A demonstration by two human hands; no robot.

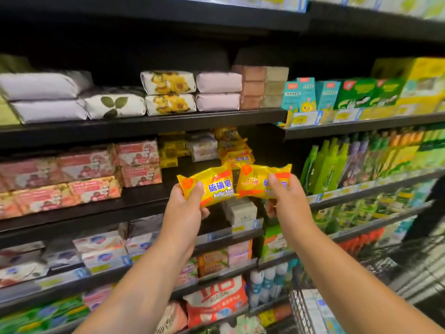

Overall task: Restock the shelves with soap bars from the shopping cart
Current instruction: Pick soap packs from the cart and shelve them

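I hold two yellow-and-orange wrapped sulfur soap bars up in front of the black shelves. My left hand [186, 208] grips the left soap bar [214, 183] with the thumb on its front. My right hand [286, 201] grips the right soap bar [257, 180] the same way. Both bars hover just in front of the second shelf [144, 196], below a stack of matching yellow soap bars [237, 150] that stands at the shelf's right end. The shopping cart [310, 307] shows at the bottom right, under my right forearm.
Pink boxed soaps [94, 169] fill the left of the second shelf. Paper-wrapped bars [168, 92] lie on the shelf above. Green bottles [332, 165] stand in the right bay. Small grey boxes [240, 210] and more packaged soaps sit on the lower shelves.
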